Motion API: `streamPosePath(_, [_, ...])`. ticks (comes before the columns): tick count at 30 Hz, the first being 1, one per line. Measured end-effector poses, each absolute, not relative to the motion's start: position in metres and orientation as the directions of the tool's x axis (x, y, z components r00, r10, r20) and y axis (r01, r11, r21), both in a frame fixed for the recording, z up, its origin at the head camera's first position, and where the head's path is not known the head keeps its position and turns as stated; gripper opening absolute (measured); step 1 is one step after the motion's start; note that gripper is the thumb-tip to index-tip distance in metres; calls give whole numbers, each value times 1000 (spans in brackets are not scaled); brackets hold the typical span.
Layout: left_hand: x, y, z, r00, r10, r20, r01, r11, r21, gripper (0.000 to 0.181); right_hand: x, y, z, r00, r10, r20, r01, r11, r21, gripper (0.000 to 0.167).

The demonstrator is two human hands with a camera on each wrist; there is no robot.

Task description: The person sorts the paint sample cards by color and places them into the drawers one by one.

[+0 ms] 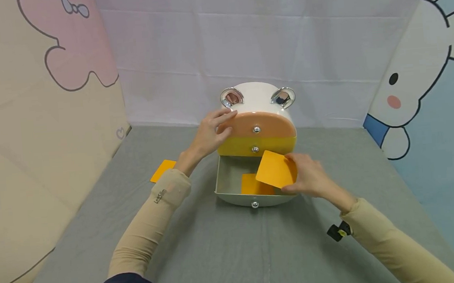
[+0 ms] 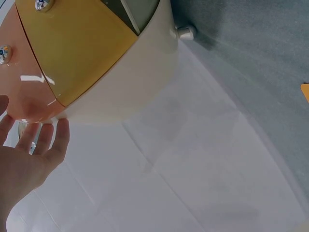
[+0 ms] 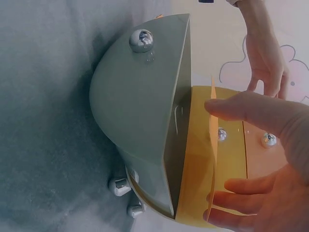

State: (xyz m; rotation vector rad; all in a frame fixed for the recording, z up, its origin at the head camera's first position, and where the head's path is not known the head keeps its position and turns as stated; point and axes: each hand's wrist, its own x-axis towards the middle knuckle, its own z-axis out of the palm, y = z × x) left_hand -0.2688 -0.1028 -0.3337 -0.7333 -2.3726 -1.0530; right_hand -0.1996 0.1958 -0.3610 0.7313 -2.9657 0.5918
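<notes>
A rounded storage box with a white top (image 1: 257, 97), two shiny silver ears and stacked drawers stands on the table. Its bottom drawer, a grey-green one (image 1: 235, 196), is pulled out, and one orange square card (image 1: 250, 185) lies inside. Above the drawer, my right hand (image 1: 309, 175) pinches another orange card (image 1: 275, 169) between thumb and fingers, held tilted. In the right wrist view this card (image 3: 213, 130) appears edge-on. My left hand (image 1: 210, 131) rests on the box's upper left side, beside the orange drawer (image 1: 265, 123), its fingers (image 2: 60, 140) touching the edge.
A third orange card (image 1: 163, 169) lies on the grey cloth (image 1: 220, 257), left of the box and partly behind the left forearm. The yellow drawer (image 1: 231, 146) is closed. Behind the box hangs a white cloth backdrop (image 1: 243, 38); printed panels stand at both sides.
</notes>
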Motion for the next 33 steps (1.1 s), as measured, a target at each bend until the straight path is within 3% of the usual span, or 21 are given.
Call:
streamPosePath(19, [-266, -103, -332, -770, 291, 568, 615, 577, 537, 42, -207, 170, -371, -856, -509, 88, -499, 771, -396, 88])
streamPosePath(23, [-266, -103, -332, -769, 297, 566, 616, 578, 535, 42, -206, 170, -368, -859, -500, 115, -494, 746, -447, 78])
streamPosePath(26, [-266, -103, -332, -763, 295, 575, 622, 575, 532, 42, -208, 173, -356, -872, -414, 263, -488, 681, -545, 57])
streamPosePath(29, [-267, -104, -332, -755, 288, 588, 630, 567, 531, 42, -217, 179, -341, -842, -236, 486, -525, 564, -637, 33])
streamPosePath(31, [-268, -104, -333, -752, 286, 593, 633, 562, 532, 42, -227, 184, -332, -807, -104, 582, -545, 511, -665, 25])
streamPosePath(33, [-268, -106, -333, -756, 282, 591, 631, 552, 545, 43, -237, 189, -326, -803, -2, 596, -519, 493, -699, 25])
